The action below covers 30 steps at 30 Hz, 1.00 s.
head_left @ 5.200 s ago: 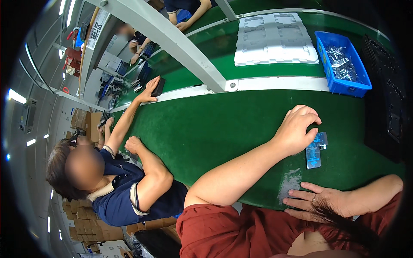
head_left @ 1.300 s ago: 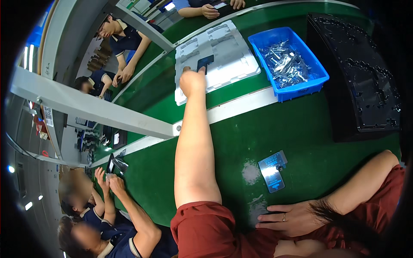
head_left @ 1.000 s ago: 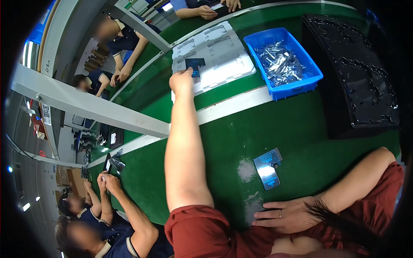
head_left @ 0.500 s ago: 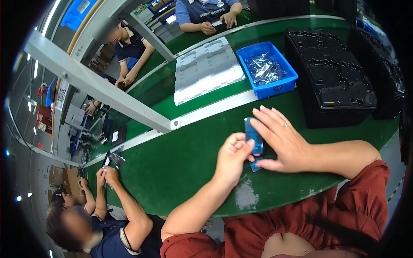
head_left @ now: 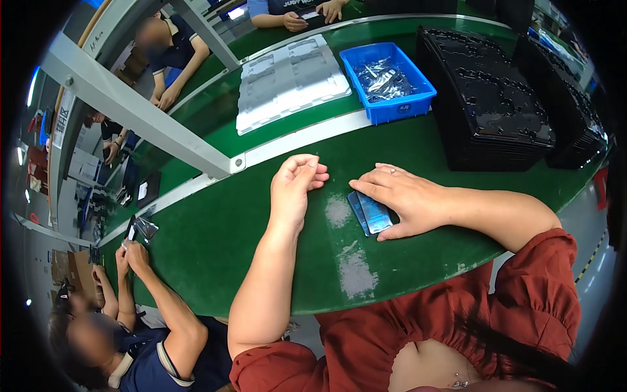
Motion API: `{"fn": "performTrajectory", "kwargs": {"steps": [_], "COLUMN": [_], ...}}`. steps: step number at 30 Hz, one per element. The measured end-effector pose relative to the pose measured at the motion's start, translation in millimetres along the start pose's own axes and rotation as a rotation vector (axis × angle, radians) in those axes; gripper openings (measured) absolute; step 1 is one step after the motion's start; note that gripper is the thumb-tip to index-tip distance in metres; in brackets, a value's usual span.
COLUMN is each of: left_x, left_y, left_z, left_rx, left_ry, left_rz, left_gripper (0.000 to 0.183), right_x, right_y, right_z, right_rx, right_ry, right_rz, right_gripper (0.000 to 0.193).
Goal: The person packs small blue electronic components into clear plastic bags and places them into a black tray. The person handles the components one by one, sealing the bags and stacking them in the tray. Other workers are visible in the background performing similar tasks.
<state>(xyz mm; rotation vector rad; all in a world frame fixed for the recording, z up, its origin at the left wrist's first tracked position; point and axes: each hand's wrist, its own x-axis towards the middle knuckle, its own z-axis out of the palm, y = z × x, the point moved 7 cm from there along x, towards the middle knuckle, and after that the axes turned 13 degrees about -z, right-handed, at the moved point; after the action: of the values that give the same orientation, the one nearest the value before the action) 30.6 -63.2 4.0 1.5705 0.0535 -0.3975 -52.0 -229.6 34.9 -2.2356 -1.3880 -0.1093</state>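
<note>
Two flat, shiny blue rectangular pieces [head_left: 375, 215] lie overlapping on the green tabletop [head_left: 215, 255], one slightly offset from the other. My right hand [head_left: 406, 196] arches over them, with its fingers at their far end and its thumb at the near right edge. The part under the palm is hidden. To the left, my left hand [head_left: 297, 186] is apart from the pieces, its fingers curled in and the thumb laid against them. Nothing shows in it.
Beyond the white rail stand a blue bin [head_left: 401, 104] of small shiny parts and a pale moulded tray [head_left: 290, 85]. Tall stacks of black trays [head_left: 486, 98] rise at the right. A grey metal post [head_left: 150, 124] slants across the left. Co-workers sit at left and far side.
My left hand has let go of the blue pieces and moved left. The pieces went from upright between both hands to flat on the table under my right hand. The view has shifted slightly.
</note>
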Motion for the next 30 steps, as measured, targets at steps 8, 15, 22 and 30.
{"fn": "performTrajectory", "kwargs": {"steps": [8, 15, 22, 30], "left_x": [6, 5, -1, -2], "left_y": [-7, -7, 0, 4], "left_z": [10, 15, 13, 16], "left_rx": [0.197, 0.339, 0.399, 0.450], "left_ry": [-0.088, -0.118, -0.080, -0.067], "left_rz": [0.065, 0.150, 0.212, 0.225], "left_gripper": [0.022, 0.023, 0.023, 0.021], "right_x": [2, 2, 7, -2], "right_y": [-1, 0, -6, 0], "right_z": [11, 11, 0, -1], "right_rx": [-0.018, 0.015, 0.036, 0.002], "right_ry": [-0.058, -0.013, 0.083, 0.075], "right_rz": [-0.111, -0.137, -0.174, -0.071], "right_gripper": [0.087, 0.080, 0.083, 0.088]}}
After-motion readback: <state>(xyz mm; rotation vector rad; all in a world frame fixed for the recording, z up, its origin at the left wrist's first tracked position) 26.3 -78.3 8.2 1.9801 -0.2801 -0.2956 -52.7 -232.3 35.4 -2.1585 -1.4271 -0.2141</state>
